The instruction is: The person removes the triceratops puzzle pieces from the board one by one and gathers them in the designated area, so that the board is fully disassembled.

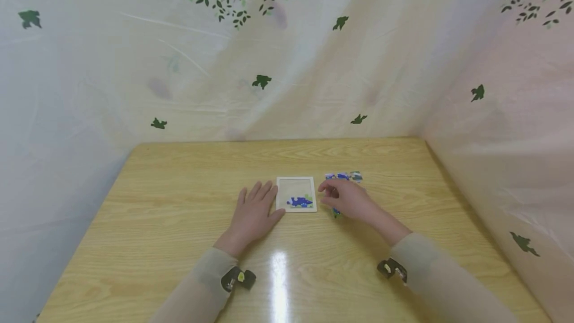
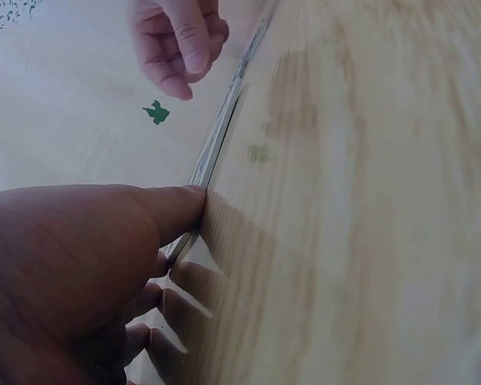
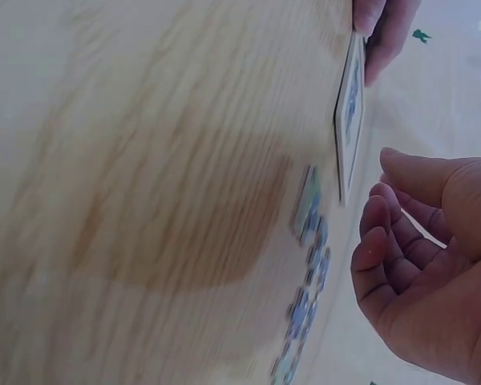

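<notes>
A square white puzzle tray (image 1: 293,186) lies on the table, with a few joined blue and green jigsaw pieces (image 1: 299,202) along its bottom right. My left hand (image 1: 253,218) rests spread at the tray's left side, thumb and fingertips at its edge. Just right of the tray, my right hand (image 1: 347,199) hovers over loose jigsaw pieces (image 1: 343,176), partly covering them. Its fingers are loosely bent in the right wrist view, thumb held apart, and nothing shows between them. One loose piece (image 3: 307,202) lies nearest the tray in that view.
The wooden table (image 1: 179,233) has a back edge against a pale curtain (image 1: 202,88) printed with leaves. Another curtain side (image 1: 502,163) runs along the right. Dark wrist cameras (image 1: 238,278) sit on both sleeves.
</notes>
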`<state>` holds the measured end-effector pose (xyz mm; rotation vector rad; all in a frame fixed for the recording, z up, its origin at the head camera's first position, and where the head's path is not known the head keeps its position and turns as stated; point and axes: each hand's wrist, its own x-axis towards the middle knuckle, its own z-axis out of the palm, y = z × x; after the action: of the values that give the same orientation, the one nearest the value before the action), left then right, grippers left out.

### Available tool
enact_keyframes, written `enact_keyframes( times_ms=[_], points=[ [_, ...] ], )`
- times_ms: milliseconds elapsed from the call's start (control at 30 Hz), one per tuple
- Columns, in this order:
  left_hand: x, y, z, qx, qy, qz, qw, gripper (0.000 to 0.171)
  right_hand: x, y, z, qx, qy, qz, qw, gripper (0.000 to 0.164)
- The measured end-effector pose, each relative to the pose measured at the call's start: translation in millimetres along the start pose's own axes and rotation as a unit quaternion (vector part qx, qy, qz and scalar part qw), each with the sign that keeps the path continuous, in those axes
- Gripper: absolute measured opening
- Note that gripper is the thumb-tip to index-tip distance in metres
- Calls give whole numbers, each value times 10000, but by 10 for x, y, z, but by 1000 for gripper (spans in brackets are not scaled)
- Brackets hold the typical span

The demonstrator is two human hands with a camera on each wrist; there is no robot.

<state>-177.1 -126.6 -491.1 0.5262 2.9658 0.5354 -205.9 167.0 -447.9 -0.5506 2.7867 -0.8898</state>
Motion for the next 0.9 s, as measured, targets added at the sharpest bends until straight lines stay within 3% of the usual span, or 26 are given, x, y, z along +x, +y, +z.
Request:
enact_keyframes(
  times_ms=[467,667,900],
  points=[
    [11,8,-8,-12,121,62,9999,75,237,-351,157,97,-383,1,9992,23],
    [5,7,-17,-22,133,98,9999,74,286,-401,226,-5,-414,111,9991,26],
    [-11,7,-28,-35,125,111,9999,74,320,-390,289,-91,-417,-41,9991,27]
  ],
)
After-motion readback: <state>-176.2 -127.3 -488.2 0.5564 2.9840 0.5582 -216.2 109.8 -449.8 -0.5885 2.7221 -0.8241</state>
